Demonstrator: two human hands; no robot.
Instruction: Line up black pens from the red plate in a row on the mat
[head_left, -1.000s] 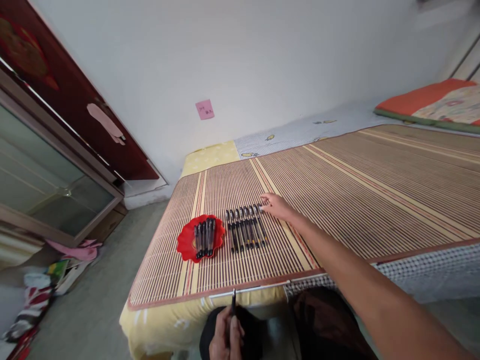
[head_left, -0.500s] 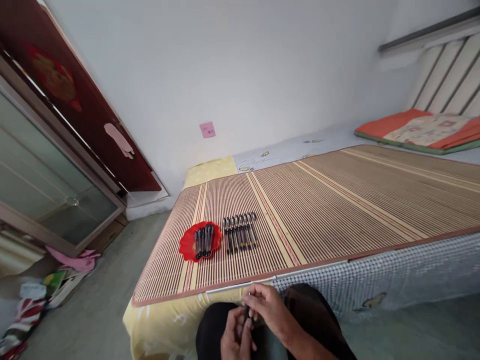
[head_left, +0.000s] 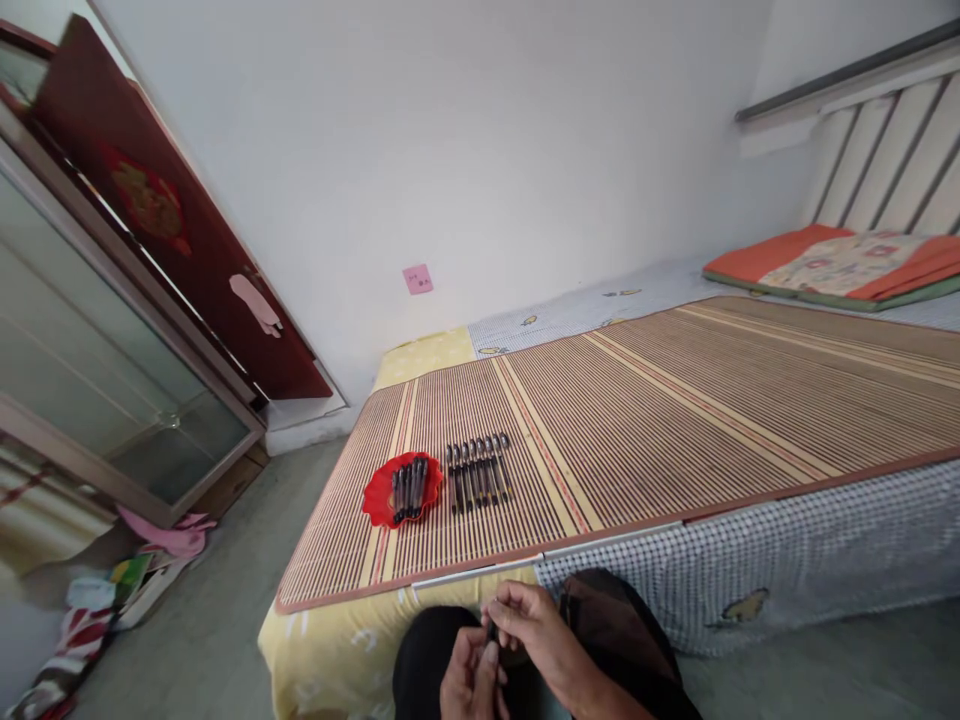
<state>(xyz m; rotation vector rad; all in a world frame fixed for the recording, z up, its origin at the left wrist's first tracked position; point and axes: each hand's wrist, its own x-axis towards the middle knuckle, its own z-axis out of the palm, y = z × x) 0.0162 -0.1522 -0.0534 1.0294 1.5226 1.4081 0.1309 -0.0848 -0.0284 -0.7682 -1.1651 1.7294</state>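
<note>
Near the bed's front edge, my left hand [head_left: 472,675] is closed around a dark pen [head_left: 491,632], which is mostly hidden by fingers. My right hand [head_left: 536,625] pinches at the pen's upper end, its fingertips touching or close to those of the left. Beyond the hands, several black pens [head_left: 478,472] lie side by side in a row on the striped mat, caps toward the wall. Left of that row sits a red scalloped plate [head_left: 375,495], with several more dark pens [head_left: 409,488] lying together in it.
A striped bamboo mat [head_left: 637,420] covers the bed, its front edge just past my knees. A folded orange-bordered quilt [head_left: 832,262] lies at the far right. At left stand a glass-panelled cabinet [head_left: 135,330] and a dark red door [head_left: 217,270]; cloths lie low by the cabinet.
The view has shifted slightly, showing more of the door at left. My hands stay together on the pen with slight finger movement. The pens on the mat and plate keep their places.
</note>
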